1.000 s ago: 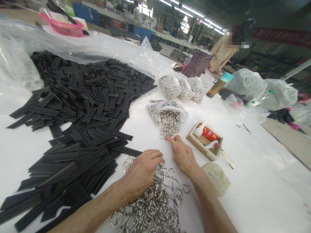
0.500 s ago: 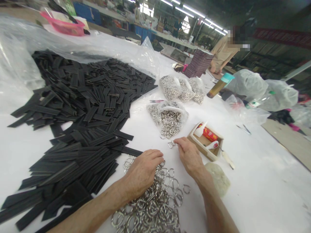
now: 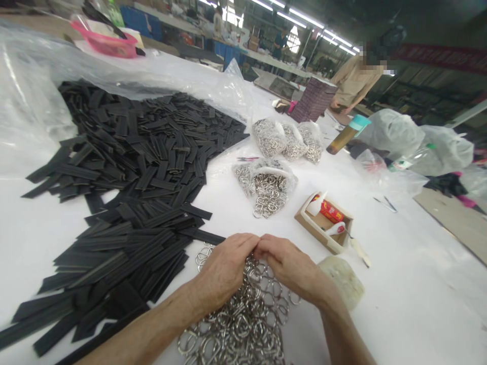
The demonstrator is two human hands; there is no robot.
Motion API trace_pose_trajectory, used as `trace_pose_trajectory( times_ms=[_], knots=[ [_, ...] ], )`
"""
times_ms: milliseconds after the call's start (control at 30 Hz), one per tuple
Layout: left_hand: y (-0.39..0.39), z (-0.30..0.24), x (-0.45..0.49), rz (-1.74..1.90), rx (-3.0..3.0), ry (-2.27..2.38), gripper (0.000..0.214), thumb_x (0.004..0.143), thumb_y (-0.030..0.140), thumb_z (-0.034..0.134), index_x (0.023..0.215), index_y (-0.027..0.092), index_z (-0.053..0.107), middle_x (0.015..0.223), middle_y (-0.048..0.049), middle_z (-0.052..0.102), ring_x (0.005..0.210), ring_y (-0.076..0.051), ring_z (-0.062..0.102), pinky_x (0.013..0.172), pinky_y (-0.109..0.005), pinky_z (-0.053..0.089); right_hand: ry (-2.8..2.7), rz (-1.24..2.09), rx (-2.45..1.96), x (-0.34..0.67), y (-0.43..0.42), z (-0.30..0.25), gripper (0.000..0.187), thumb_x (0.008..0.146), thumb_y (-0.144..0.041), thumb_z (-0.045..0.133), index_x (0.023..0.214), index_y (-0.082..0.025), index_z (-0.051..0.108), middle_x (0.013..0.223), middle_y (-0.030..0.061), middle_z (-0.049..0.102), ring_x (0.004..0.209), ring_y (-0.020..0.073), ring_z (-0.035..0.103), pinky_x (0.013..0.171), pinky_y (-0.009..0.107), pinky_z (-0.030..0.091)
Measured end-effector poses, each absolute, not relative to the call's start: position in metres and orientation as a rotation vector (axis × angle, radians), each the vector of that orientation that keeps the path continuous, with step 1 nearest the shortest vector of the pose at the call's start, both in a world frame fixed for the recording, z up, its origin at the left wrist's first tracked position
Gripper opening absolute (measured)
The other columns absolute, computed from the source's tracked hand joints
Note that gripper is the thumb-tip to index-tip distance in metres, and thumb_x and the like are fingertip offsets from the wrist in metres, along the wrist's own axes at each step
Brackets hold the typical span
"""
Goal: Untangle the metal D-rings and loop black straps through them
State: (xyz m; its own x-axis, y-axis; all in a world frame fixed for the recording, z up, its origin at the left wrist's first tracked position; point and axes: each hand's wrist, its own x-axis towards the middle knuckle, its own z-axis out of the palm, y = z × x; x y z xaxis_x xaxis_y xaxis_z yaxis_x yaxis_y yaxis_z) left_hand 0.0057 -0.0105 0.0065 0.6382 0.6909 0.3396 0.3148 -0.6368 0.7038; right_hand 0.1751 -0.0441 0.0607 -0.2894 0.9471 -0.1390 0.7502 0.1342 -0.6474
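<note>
My left hand (image 3: 226,271) and my right hand (image 3: 287,263) meet at the fingertips over a heap of silver metal D-rings (image 3: 243,324). Both hands are closed, and what the left one holds is hidden. The ring that the right fingers took is hidden by the hand now. One black strap piece (image 3: 205,236) runs from the pile up to the left hand; whether it is gripped cannot be seen. A large pile of cut black strap pieces (image 3: 152,167) spreads to the left. Beyond my hands, an open clear bag (image 3: 272,190) spills more rings.
Three filled bags of rings (image 3: 292,142) stand farther back. To the right are a small cardboard box (image 3: 323,230) with a red packet, a pale stone-like lump (image 3: 342,281), tweezers (image 3: 386,204) and a teal-lidded bottle (image 3: 348,134). A person (image 3: 353,86) works across the table.
My right hand has moved left and towards me, joining the left hand. The loose ring that was at its fingertips is gone from the table. My left hand has barely moved.
</note>
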Motion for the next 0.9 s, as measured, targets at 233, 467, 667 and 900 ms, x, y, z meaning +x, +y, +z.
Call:
trace_pose_trajectory(
  times_ms=[233,467,667,900],
  knots=[
    [-0.009,0.009,0.005,0.772,2.358,0.709,0.049,0.073,-0.006,0.033,0.110,0.016,0.055,0.108,-0.0064,0.062,0.103,-0.019,0.054,0.091,-0.038,0.047,-1.849,0.585,-1.746,0.184,-0.027,0.045,0.029,0.082,-0.006,0.036,0.086,-0.020,0.061,0.086,0.0019,0.065,0.084,0.0165,0.058,0.079,0.029,0.045],
    [-0.007,0.004,0.007,0.767,2.437,0.702,0.048,0.069,-0.008,0.036,0.104,0.014,0.061,0.104,-0.0067,0.063,0.097,-0.020,0.055,0.089,-0.038,0.048,-2.175,-0.047,-1.998,0.172,-0.009,0.018,0.057,0.078,0.001,0.037,0.131,-0.016,0.049,0.140,0.0109,0.043,0.116,0.0297,0.043,0.093,0.042,0.040],
    [-0.007,0.004,0.006,0.760,2.425,0.704,0.047,0.070,-0.007,0.037,0.102,0.015,0.062,0.105,-0.0065,0.063,0.098,-0.020,0.055,0.089,-0.039,0.048,-2.034,0.165,-1.814,0.179,-0.005,0.018,0.044,0.073,0.003,0.037,0.098,-0.021,0.065,0.115,0.0055,0.061,0.100,0.0237,0.052,0.088,0.036,0.043],
    [-0.007,0.003,0.006,0.747,2.436,0.687,0.046,0.069,-0.009,0.038,0.102,0.013,0.062,0.106,-0.0075,0.063,0.100,-0.020,0.054,0.089,-0.039,0.048,-1.776,0.248,-1.690,0.203,-0.015,0.022,0.032,0.077,-0.005,0.035,0.086,-0.019,0.061,0.101,0.0054,0.064,0.096,0.0185,0.057,0.088,0.032,0.042]
  ],
)
